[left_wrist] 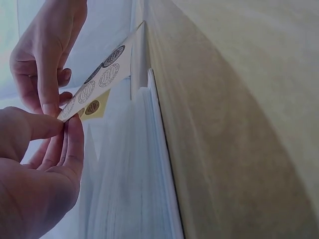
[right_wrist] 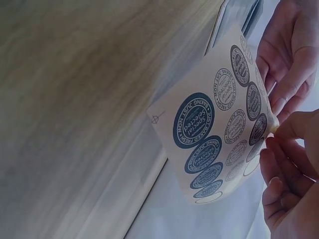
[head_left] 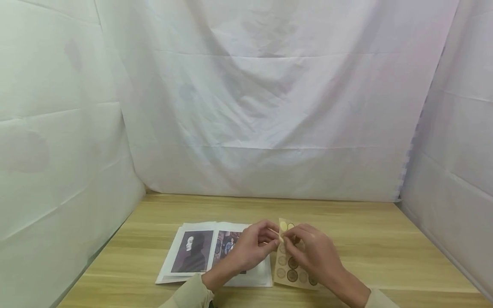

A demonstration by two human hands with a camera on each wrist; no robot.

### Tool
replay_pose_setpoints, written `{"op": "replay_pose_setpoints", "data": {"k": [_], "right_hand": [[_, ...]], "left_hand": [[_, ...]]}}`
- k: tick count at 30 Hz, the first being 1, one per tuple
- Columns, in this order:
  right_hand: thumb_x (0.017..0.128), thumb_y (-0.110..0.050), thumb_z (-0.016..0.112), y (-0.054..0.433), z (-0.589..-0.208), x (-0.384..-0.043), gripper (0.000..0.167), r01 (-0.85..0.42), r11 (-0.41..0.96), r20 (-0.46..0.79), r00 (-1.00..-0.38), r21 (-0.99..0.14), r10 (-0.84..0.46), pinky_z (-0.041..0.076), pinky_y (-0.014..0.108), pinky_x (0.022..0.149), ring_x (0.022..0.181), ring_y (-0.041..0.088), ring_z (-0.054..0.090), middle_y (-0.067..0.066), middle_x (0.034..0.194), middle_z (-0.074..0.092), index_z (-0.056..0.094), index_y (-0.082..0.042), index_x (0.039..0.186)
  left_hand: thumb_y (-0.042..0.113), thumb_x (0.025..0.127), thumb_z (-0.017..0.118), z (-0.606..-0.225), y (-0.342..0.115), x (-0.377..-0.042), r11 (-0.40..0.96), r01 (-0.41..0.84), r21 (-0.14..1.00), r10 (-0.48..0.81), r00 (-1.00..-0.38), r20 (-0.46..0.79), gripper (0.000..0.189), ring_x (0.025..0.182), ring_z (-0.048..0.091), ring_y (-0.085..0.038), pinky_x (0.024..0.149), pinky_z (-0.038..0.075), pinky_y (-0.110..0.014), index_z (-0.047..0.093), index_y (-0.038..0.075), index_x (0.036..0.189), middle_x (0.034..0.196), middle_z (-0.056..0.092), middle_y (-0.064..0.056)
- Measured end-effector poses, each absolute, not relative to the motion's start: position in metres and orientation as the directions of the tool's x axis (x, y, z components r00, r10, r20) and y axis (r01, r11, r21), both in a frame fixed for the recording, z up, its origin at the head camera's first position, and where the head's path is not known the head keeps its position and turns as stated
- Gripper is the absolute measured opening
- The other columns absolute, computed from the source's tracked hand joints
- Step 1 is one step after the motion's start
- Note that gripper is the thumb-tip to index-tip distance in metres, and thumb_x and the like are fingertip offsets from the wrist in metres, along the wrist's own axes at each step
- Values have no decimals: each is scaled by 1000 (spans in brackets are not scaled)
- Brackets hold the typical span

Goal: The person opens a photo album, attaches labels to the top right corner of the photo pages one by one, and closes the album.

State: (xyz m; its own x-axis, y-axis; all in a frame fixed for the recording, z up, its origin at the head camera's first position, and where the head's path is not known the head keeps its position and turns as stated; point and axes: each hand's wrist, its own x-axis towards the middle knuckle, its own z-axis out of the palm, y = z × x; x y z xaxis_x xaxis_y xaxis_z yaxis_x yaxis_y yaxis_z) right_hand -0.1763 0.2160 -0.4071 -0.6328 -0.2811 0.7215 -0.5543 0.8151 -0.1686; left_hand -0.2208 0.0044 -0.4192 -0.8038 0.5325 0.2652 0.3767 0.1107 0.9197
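A tan sheet of round stickers (head_left: 282,280) is held up between both hands. Its printed circles, some dark and some pale, carry lettering such as "Special Selected" in the right wrist view. My left hand (head_left: 252,246) pinches the sheet's left edge between thumb and fingers. Close beside it, my right hand (head_left: 316,252) pinches with thumb and forefinger at that same edge, by a pale yellow spot; I cannot tell whether it grips one sticker or the sheet itself. A few blank circles (right_wrist: 251,165) show at the sheet's far end. The right hand covers part of the sheet in the head view.
Left of the sheet, an open book (head_left: 165,276) with photo pages lies on the wooden table (head_left: 366,239), its right page partly under the left forearm. White cloth (head_left: 269,107) hangs behind the table and along both sides.
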Motion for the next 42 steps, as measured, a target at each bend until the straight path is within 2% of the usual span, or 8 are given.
{"op": "replay_pose_setpoints", "data": {"k": [6,12,17,21,29,38,42], "right_hand": [[85,-5,86,218,-407,-177,19,-527,825,708,-661,-205,-247,55,15,63,75,-3,66,-11,86,76,79,-21,91],[89,-8,86,222,-404,-180,16,-521,815,702,-679,-254,-215,49,14,58,74,-4,61,-13,84,73,79,-22,93],[90,-9,87,226,-401,-182,16,-509,814,699,-690,-281,-191,50,15,58,73,-4,60,-13,86,73,80,-22,95],[89,-8,88,228,-400,-183,17,-503,815,698,-692,-286,-183,49,15,56,73,-5,59,-13,85,73,79,-21,95],[89,-7,87,232,-398,-184,16,-487,826,701,-693,-283,-169,45,16,54,73,1,61,-11,86,74,79,-19,96],[90,-11,86,239,-401,-184,14,-489,826,702,-691,-280,-171,49,17,58,74,1,62,-11,91,77,79,-20,98],[88,-10,87,240,-402,-184,15,-491,826,711,-683,-275,-169,47,17,57,74,2,62,-11,90,76,79,-20,97]], "left_hand": [[13,103,73,-422,4,-219,127,356,926,512,-823,246,23,103,77,-10,91,60,-19,68,15,126,111,81,-3],[13,104,73,-423,3,-220,113,356,928,515,-819,251,23,103,78,-12,91,61,-19,68,14,126,112,81,-4],[14,104,73,-424,4,-219,109,343,933,512,-824,243,23,105,78,-13,92,61,-21,68,15,126,113,81,-3],[14,103,73,-425,4,-219,110,336,935,506,-829,238,23,104,78,-13,90,62,-22,69,15,125,112,81,-3],[14,102,74,-425,5,-220,150,341,928,482,-845,232,23,102,78,-12,88,62,-23,69,16,124,109,81,0],[6,99,73,-427,10,-223,126,304,944,457,-863,216,25,102,78,-18,86,63,-22,68,7,123,109,80,-7],[7,99,72,-429,11,-224,147,284,947,449,-872,192,25,103,78,-18,87,64,-25,68,8,124,109,79,-6]]}}
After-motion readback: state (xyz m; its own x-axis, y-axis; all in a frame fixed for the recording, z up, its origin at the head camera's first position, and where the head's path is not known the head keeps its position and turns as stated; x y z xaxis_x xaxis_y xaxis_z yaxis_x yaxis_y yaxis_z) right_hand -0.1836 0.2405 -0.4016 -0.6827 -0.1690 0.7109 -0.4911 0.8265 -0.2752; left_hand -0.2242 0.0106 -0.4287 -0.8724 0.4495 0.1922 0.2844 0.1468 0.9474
